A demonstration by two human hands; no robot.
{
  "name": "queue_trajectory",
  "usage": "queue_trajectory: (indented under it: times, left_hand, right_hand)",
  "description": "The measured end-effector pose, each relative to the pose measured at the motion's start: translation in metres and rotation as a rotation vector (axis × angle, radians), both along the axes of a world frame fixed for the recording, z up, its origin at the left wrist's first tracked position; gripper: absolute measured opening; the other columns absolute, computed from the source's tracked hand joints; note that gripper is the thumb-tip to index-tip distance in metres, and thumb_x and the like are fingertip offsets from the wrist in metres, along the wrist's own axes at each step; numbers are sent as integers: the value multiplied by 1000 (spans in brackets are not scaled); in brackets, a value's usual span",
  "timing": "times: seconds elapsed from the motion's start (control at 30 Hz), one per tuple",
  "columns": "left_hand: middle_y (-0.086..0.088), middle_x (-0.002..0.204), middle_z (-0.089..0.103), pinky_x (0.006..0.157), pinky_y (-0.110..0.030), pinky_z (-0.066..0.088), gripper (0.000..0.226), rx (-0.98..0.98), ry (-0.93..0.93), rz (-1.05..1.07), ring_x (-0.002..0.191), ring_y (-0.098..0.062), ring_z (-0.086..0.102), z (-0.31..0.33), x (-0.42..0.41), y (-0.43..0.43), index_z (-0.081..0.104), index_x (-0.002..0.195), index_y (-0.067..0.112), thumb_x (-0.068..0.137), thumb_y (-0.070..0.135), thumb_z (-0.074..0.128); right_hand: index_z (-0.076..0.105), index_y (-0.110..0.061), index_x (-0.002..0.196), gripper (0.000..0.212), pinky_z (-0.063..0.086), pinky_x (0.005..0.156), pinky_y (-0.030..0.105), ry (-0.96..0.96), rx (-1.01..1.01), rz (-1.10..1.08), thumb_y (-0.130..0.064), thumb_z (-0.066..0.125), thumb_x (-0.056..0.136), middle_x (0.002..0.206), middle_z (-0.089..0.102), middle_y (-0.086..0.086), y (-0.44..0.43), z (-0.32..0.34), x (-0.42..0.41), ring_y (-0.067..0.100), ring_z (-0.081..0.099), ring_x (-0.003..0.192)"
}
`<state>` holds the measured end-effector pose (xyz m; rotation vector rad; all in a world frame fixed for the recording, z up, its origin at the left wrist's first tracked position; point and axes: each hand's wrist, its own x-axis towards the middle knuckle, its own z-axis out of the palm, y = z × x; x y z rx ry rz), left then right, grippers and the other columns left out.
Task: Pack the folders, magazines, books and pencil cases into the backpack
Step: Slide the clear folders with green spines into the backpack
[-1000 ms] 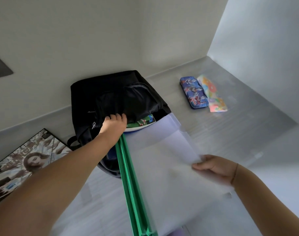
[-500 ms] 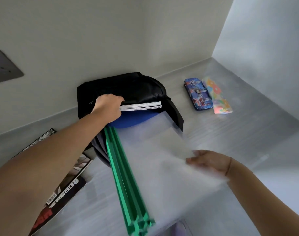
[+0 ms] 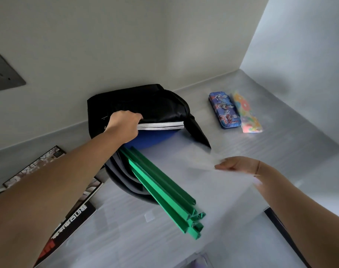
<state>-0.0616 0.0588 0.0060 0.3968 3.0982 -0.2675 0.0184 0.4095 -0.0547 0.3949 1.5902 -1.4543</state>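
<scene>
From the head camera, a black backpack [image 3: 145, 101] lies on its side on the grey desk [image 3: 280, 151], its back against the wall and its mouth turned towards the person. The left hand [image 3: 124, 124] reaches into that mouth. Its fingers are curled round the left end of a book [image 3: 163, 126], whose white page edges show just under the backpack's upper flap. The fingertips are hidden under the black fabric. A rounded blue shape sits directly under the book, inside the opening, and I cannot tell what it is.

A bundle of folders [image 3: 164, 192], with green spines and cloudy see-through covers, lies partly inside the backpack. The far ends are in the mouth below the book, and the near ends stick out over the desk towards the person. The right hand [image 3: 236, 165] is blurred, but its curled fingers and thumb pinch the right edge of the folders' covers.

Two pencil cases lie side by side on the desk to the right of the backpack, well apart from it. One is a blue tin case [image 3: 224, 111] and the other a bright, multi-coloured pouch [image 3: 247, 115], and their long sides touch or nearly touch.

On the left, magazines [image 3: 72, 215] lie flat on the desk, partly covered by the left forearm. A grey plate [image 3: 4, 73] is fixed to the wall above them.
</scene>
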Motion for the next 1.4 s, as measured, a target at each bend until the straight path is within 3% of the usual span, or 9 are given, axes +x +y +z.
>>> queue_trajectory:
  times: [0.27, 0.37, 0.43, 0.53, 0.63, 0.77, 1.1, 1.27, 1.4]
  left_hand:
    - [-8, 95, 68, 61, -28, 39, 47, 7, 20, -18, 86, -30, 63, 0, 0, -3, 53, 127, 23, 82, 9, 53]
    - [-7, 95, 68, 62, -28, 39, 47, 4, 23, -16, 88, -29, 63, -1, -1, -2, 52, 127, 22, 82, 9, 52]
    - [-7, 95, 68, 61, -28, 39, 47, 4, 31, -18, 87, -29, 63, -2, -1, -2, 53, 127, 22, 82, 9, 52]
    - [-7, 94, 69, 60, -28, 39, 47, 7, 37, -24, 86, -30, 63, -2, -1, -5, 53, 127, 22, 82, 9, 52]
    - [-6, 92, 68, 58, -28, 36, 46, -1, 46, -39, 82, -27, 63, -2, -1, -6, 53, 127, 22, 82, 10, 53]
    - [-4, 89, 68, 58, -28, 35, 43, 6, 43, -54, 79, -27, 62, -3, -1, -8, 55, 124, 23, 83, 11, 52]
    - [-2, 88, 68, 60, -30, 43, 47, 27, 29, -78, 78, -25, 62, -8, 0, -16, 50, 128, 25, 84, 9, 51]
    - [-4, 96, 69, 66, -31, 44, 49, 44, -2, -123, 86, -26, 63, -3, -5, -16, 51, 128, 25, 82, 8, 55]
    - [-5, 96, 70, 68, -31, 43, 49, 16, -2, -125, 88, -28, 63, -2, -7, -10, 52, 127, 25, 81, 9, 55]
  right_hand:
    - [72, 0, 101, 38, 56, 72, 33, -82, -104, -31, -22, 72, 70, 92, 73, 15, -12, -12, 13, 25, 72, 76]
    - [61, 2, 121, 65, 55, 81, 37, -140, -183, 15, -23, 81, 65, 106, 69, 17, -17, -12, 19, 27, 70, 87]
    - [57, 5, 123, 77, 57, 76, 36, -183, -243, 31, -21, 87, 56, 103, 69, 17, -24, -10, 17, 27, 71, 84]
    - [66, 5, 110, 56, 58, 70, 33, -176, -227, 22, -13, 83, 60, 94, 73, 15, -31, -7, 8, 25, 72, 78]
    - [71, -1, 96, 21, 57, 69, 30, -58, -115, -11, -13, 66, 79, 83, 74, 11, -25, -1, -2, 20, 71, 68]
    - [72, -2, 96, 26, 58, 75, 30, 91, -8, 1, -18, 70, 75, 91, 74, 14, -5, 6, -12, 20, 72, 72]
    - [69, 0, 101, 20, 58, 70, 29, 154, 82, 13, -12, 60, 89, 88, 73, 14, -8, 9, -8, 18, 70, 65]
    - [69, -1, 93, 16, 59, 59, 25, 112, -10, -51, -7, 55, 91, 77, 74, 10, -3, 4, 3, 18, 71, 61]
    - [71, -5, 84, 18, 58, 68, 20, 159, -48, -64, -5, 54, 90, 77, 74, 4, -17, -2, -8, 12, 70, 66]
